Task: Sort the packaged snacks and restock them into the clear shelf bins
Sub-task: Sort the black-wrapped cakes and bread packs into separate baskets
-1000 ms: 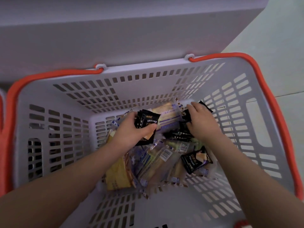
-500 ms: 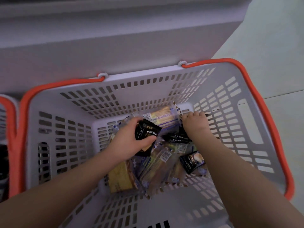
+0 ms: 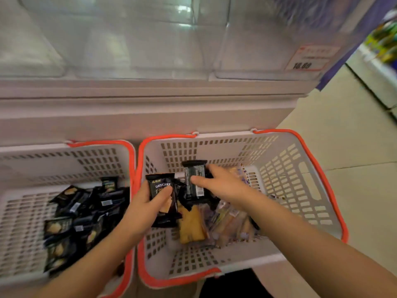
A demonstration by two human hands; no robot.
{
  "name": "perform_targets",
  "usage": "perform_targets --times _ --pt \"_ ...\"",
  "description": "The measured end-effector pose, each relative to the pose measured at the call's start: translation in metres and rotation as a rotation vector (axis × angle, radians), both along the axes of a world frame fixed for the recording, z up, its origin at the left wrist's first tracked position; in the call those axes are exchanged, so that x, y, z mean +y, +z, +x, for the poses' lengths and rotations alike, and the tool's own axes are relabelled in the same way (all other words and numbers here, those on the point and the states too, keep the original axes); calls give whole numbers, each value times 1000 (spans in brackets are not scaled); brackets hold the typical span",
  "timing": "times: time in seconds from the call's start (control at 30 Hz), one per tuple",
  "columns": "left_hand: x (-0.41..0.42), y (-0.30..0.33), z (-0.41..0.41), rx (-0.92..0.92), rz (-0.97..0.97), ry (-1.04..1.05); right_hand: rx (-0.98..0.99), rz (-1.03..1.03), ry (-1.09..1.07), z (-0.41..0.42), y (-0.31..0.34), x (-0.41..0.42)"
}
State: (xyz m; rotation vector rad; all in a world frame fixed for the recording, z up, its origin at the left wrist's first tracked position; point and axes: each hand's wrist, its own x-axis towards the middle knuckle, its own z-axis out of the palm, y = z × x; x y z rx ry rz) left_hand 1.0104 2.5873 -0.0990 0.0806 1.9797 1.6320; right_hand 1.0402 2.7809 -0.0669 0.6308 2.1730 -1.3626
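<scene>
Head view: left hand (image 3: 142, 208) and right hand (image 3: 225, 186) each pinch a black packet (image 3: 162, 197) over the right basket (image 3: 318, 168); packets look light, crinkly, slippery, best gripped mid-body.

hands (image 3: 148, 203) higher, right with black packet (image 3: 194, 179)

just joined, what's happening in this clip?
A person is sorting snacks between two orange-rimmed baskets below the clear shelf bins. The left hand grips a black DRYCAKE packet; the right hand holds another black packet over the right basket, which holds mostly tan packets. The left basket holds only black packets. The bins look empty.
</scene>
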Motion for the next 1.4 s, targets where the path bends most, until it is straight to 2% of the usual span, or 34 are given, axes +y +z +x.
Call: perform_targets --times 0.13,0.2,0.3,0.4,0.47,0.57,0.67,0.7,0.77,0.83,0.87,0.97,1.07,1.13,1.23,1.4 --pt "-62 12 -6 -83 31 215 110 8 114 -21 38 -73" --pt "-91 16 -9 -116 -12 332 133 -28 101 -28 34 -114" --pt "-133 12 -9 -257 -10 459 94 -94 32 -27 8 -176" --pt "-166 1 -4 -311 -116 422 -13 -104 -47 -16 -25 -220" --pt "-180 -6 0 -302 -173 366 -108 -185 -98 -7 -43 -241" --pt "-189 -19 8 -222 -269 299 -134 -211 -112 4 -49 -256" --pt "-198 -41 20 -10 -686 -53 -113 -115 -10 11 -37 -243" --pt "-200 -47 23 9 -780 -174 -103 -78 32 13 -34 -236" --pt "-200 -53 21 -19 -842 -297 -94 -95 50 18 -27 -220" --pt "-193 -49 16 23 -820 -289 -62 -118 60 24 -19 -207" --pt "-187 -46 14 109 -799 -254 -32 -101 78 26 -16 -201" --pt "-156 -23 14 496 -711 -168 61 -3 161 29 -11 -179" --pt "-113 1 18 718 -526 -323 80 129 266 28 -4 -142" --pt "-81 9 24 757 -412 -440 53 218 334 29 0 -107" --pt "-33 5 31 775 -345 -542 -21 321 378 36 -3 -49" --pt "39 -36 38 644 -381 -728 -138 459 188 70 -43 47"
